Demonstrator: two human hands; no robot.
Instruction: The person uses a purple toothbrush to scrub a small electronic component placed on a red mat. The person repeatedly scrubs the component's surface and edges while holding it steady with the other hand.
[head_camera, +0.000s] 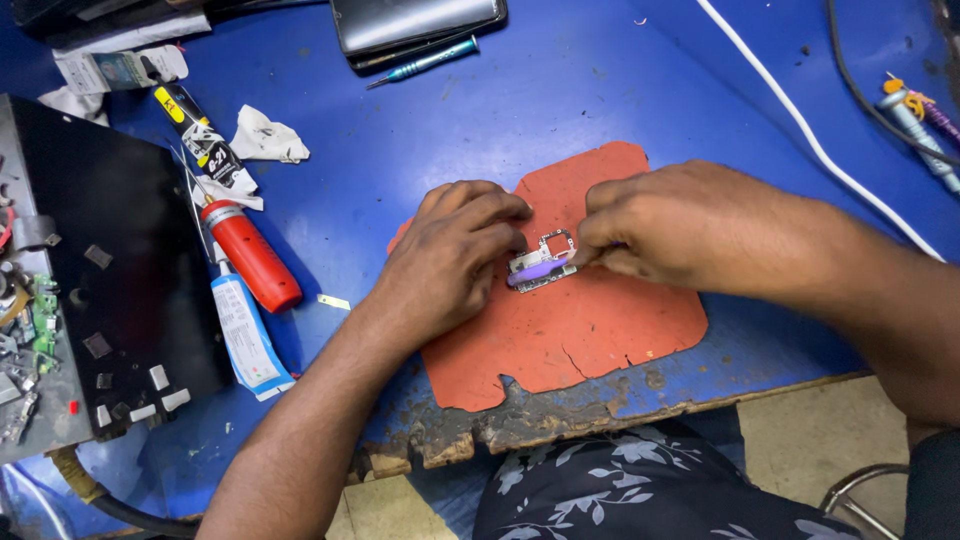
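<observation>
Fingers of left hand (455, 262) and right hand (680, 228) pinch narrow on 1 small circuit part (541, 266), possibly with a purple strip, resting on orange mat (580, 330) atop blue table (480, 120).

Matt orange rubber mat (590, 340) lies on a worn, chipped blue tabletop (480, 130).

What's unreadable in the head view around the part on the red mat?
- Small metal part on the red mat: too small to identify; both ends covered by fingers.
- Left hand and right hand: fingertip grip hidden behind knuckles.
- Purple piece on the part: cannot tell if tool or component.
- Dark flat device: cut off by top edge.
- Black box: cut off by left edge.
</observation>
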